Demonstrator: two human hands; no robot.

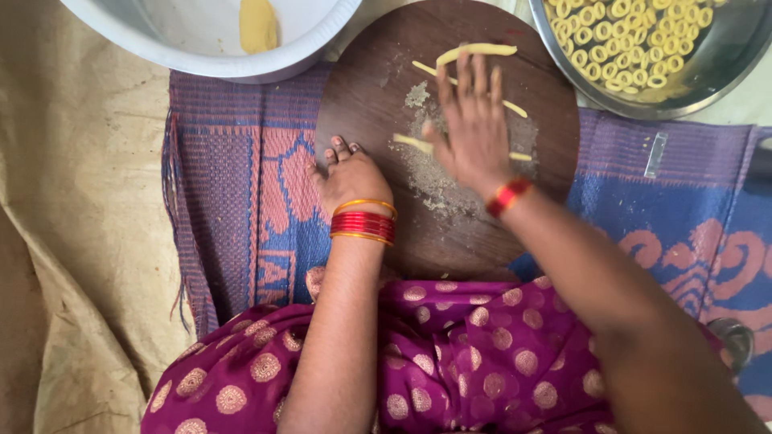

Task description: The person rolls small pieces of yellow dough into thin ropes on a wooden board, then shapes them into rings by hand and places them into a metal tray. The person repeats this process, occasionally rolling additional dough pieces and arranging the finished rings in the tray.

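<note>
Pressing flat and open, the right hand [473, 128] covers dough strips [474, 51] poking out at its 12 o'clock on the round board [370, 88]; the left hand [351, 178], curled, grips the board's 8 o'clock edge.

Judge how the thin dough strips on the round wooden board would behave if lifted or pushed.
The dough strips look soft and slender, so they would probably sag or break when lifted. Being rounded, they likely roll under the right hand. Flour on the wooden board probably limits sticking.

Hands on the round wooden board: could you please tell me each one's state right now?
Left hand: curled, resting on the round brown wooden board, holding nothing visible.
Right hand: open, flat on pale yellow dough strips.
</note>
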